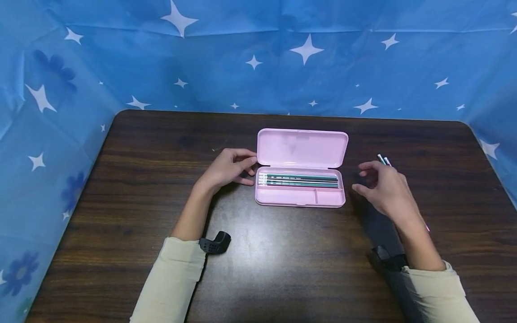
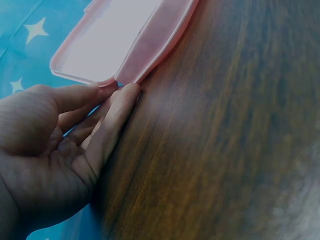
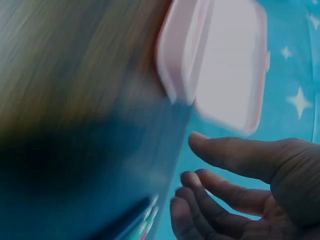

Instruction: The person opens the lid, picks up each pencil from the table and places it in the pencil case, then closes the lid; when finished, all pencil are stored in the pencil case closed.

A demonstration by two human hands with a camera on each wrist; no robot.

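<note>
— How are the hands held?
— On the right of the frame, the right hand [image 1: 385,190] is held with thumb and fingers apart; nothing is gripped. Left of centre, the left hand [image 1: 228,168] is extended with its fingers loosely straightened, and the pink pencil case [image 1: 286,196] is touched at its left end, near the hinge.
— What is found nearest the right hand?
— Loose pencils [image 1: 381,159], partly hidden by it. Their ends are seen just above it, and a bit of pink is glimpsed by the wrist. Their long axis seems to be slanted down toward the lower right; the right hand is clearly the nearer.
— And the case from there?
— It is set to the left, at mid-frame, near the thumb. Its long axis is laid left to right, its lid [image 1: 302,148] is tipped back, and green and dark pencils [image 1: 299,180] are lined up lengthwise in the upper compartment.
— All on what?
— The dark tabletop [image 1: 258,287].
</note>
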